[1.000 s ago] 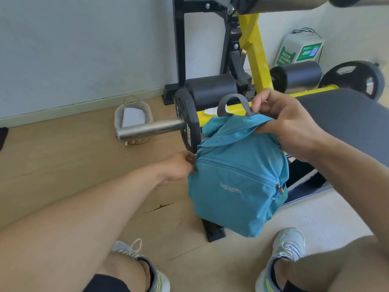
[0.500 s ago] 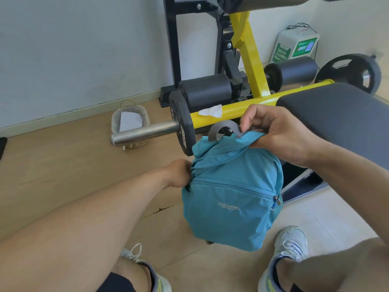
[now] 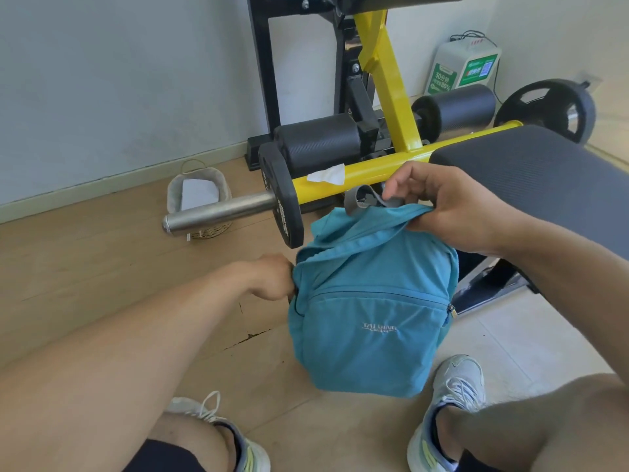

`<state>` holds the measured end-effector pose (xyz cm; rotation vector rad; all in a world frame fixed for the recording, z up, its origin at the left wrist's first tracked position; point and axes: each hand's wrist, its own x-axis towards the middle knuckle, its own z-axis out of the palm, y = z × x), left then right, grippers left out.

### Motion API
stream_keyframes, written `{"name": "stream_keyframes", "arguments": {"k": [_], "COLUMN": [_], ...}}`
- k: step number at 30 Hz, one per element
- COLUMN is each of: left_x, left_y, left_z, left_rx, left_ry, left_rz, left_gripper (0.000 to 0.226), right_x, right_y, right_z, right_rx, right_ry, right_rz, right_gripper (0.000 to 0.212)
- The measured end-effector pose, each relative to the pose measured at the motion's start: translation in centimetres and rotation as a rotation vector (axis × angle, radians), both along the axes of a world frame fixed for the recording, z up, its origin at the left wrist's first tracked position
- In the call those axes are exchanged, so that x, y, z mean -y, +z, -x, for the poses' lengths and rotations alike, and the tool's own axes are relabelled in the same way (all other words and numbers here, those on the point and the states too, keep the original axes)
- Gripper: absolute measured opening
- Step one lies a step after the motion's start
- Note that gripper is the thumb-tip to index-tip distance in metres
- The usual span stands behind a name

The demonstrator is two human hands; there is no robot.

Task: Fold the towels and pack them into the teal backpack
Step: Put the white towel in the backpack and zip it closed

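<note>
Room: a pale wall (image 3: pixel 119 80) with a light skirting board is seen behind a floor (image 3: pixel 85 267) of light wood-look boards, which gives way to pale tiles on the right.
Weight bench: a black and yellow frame (image 3: pixel 384 80) is stood against the wall; a dark grey ribbed pad (image 3: pixel 544 178) is carried on it at the right, and two black foam rollers are mounted across it.
Bar: a smooth steel sleeve (image 3: pixel 218 212) is projected to the left, with a black weight plate (image 3: pixel 280 199) fitted on it; a crumpled white tissue (image 3: pixel 326 174) is laid on the yellow tube.
Teal backpack: the teal backpack (image 3: pixel 371 321) is held upright between the shoes, its base at or just above the floor; soft, thin fabric, a closed front-pocket zip and a small pale logo are shown. Its contents cannot be seen.
Right hand: the right hand (image 3: pixel 452 206) is curled round the gathered top fabric, beside the grey carry loop (image 3: pixel 360 201).
Left hand: the left hand (image 3: pixel 272 277) is pinched at the bag's left edge by the zip; the fingertips are hidden.
Shoes: white and grey trainers (image 3: pixel 452 396) are worn.
Basket: a small woven basket (image 3: pixel 199 199) with a grey liner is set near the wall, white paper inside it.
Box: a white and green box (image 3: pixel 463 68) is placed by the wall.
</note>
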<state>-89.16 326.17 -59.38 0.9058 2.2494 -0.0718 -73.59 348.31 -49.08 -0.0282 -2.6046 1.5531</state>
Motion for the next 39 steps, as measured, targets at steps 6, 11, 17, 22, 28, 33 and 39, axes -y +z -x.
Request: {"name": "stream_keyframes", "arguments": {"k": [6, 11, 17, 22, 28, 33, 39], "left_x": [1.2, 1.8, 2.0, 1.2, 0.7, 1.1, 0.8], "left_y": [1.8, 2.6, 3.9, 4.9, 5.8, 5.2, 3.9], "left_z": [0.9, 1.7, 1.4, 0.3, -0.6, -0.5, -0.9], "left_rx": [0.080, 0.148, 0.155, 0.172, 0.180, 0.400, 0.570], "left_ry": [0.144, 0.305, 0.321, 0.344, 0.332, 0.544, 0.770], "left_rz": [-0.179, -0.379, -0.515, -0.597, -0.639, -0.736, -0.853], "left_gripper": [0.025, 0.024, 0.027, 0.030, 0.026, 0.030, 0.041], "right_x": [-1.4, -2.3, -2.2, -1.0, 0.1, -0.7, -1.8], "right_y": [0.3, 0.9, 1.4, 1.4, 1.2, 0.9, 0.0], "right_z": [-0.1, 0.0, 0.2, 0.8, 1.6, 2.3, 2.9], "right_rx": [0.097, 0.211, 0.375, 0.450, 0.456, 0.558, 0.716], "right_ry": [-0.023, -0.161, -0.246, -0.181, -0.067, -0.183, -0.273], "right_rz": [-0.275, -0.522, -0.731, -0.789, -0.913, -1.067, -1.027], "right_gripper": [0.048, 0.057, 0.037, 0.035, 0.016, 0.027, 0.031]}}
